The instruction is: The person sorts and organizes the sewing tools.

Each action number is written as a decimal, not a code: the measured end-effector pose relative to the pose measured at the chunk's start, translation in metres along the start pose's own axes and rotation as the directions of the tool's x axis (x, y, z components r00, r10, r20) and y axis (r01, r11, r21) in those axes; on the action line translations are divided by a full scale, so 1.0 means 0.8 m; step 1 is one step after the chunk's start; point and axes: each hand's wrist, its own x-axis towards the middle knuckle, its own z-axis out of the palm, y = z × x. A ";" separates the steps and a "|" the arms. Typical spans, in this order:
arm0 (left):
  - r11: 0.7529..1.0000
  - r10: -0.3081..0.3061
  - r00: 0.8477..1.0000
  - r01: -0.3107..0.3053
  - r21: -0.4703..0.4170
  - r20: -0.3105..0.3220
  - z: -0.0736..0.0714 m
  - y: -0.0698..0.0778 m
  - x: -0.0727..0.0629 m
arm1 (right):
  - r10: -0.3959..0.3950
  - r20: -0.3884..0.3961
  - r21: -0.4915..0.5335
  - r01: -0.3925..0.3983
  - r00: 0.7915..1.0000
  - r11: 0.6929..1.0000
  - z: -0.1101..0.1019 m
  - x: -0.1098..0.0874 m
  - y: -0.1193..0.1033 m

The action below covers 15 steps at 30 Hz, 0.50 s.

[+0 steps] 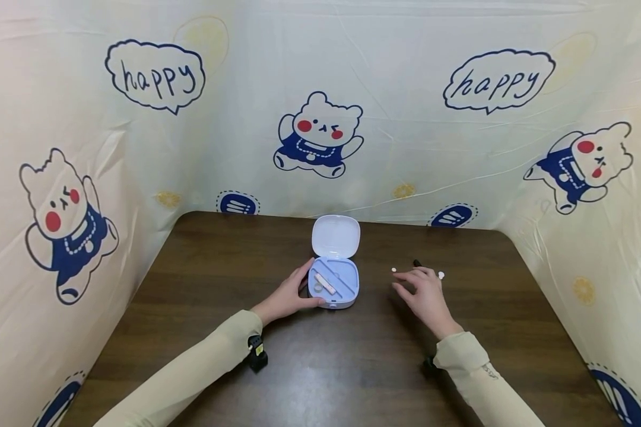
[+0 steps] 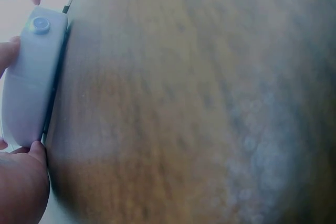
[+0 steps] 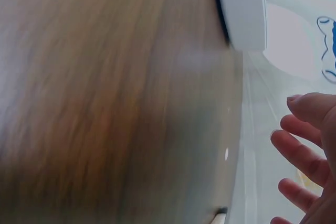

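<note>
A light blue case (image 1: 352,301) stands on the table with its hinged lid (image 1: 336,236) raised at the back. In its tray lie a small white stick (image 1: 325,283) and a small round greyish piece (image 1: 318,289). My left hand (image 1: 287,299) grips the case from its left side, thumb at the front corner; the left wrist view shows the case's round front button (image 2: 40,24). To the right, my right hand (image 1: 423,296) hovers over the table with loosely bent, spread fingers and holds nothing. Just beyond its fingertips lies a tiny white piece (image 1: 393,270).
Past the right hand are another small white object (image 1: 441,275) and a black one (image 1: 416,263), partly hidden by the hand. The brown wooden table (image 1: 342,367) is enclosed at the back and sides by a printed curtain (image 1: 406,130).
</note>
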 end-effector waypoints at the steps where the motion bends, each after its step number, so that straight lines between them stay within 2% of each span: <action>1: 1.000 -0.001 1.000 0.001 0.003 0.000 0.000 0.000 0.000 | 0.004 -0.007 -0.003 -0.004 1.000 1.000 -0.001 -0.001 0.004; 7: 1.000 -0.002 1.000 0.002 0.016 -0.003 -0.001 0.001 0.001 | 0.063 -0.053 -0.013 -0.063 0.997 0.998 -0.010 -0.007 0.023; 15: 0.999 -0.008 1.000 0.008 0.032 -0.002 -0.001 0.002 -0.001 | 0.237 -0.063 -0.023 -0.239 0.969 0.971 -0.023 -0.015 0.034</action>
